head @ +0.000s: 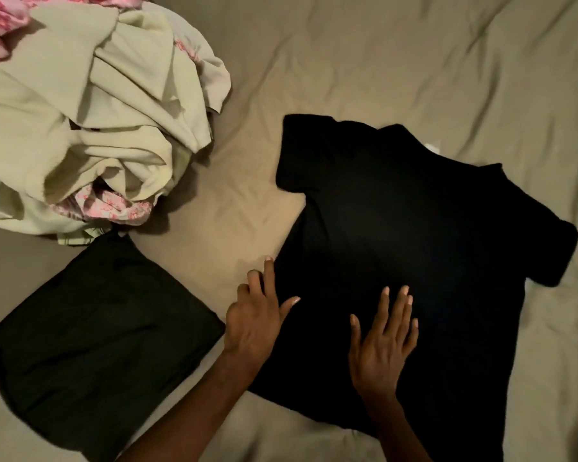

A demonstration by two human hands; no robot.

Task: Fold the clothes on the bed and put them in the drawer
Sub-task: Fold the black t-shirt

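A black T-shirt (424,235) lies spread flat on the tan bed sheet (414,61), its collar toward the far right and its hem toward the near edge, both short sleeves laid out to the sides. A small white tag shows at the collar. The right hand (382,341) rests palm down on the lower part of the shirt with fingers straight and slightly spread, grasping nothing. The left hand (256,315) sits at the shirt's left edge, its forefinger extended along the hem side and thumb reaching onto the black cloth, the other fingers loosely bent; it grips nothing that can be seen. To the near left, apart from the shirt, lies 1 folded dark garment (97,345) in a rough square. Beyond it at the far left is a rumpled heap of pale cream cloth (90,121) with pink floral fabric (114,205) showing within it and at the far corner.
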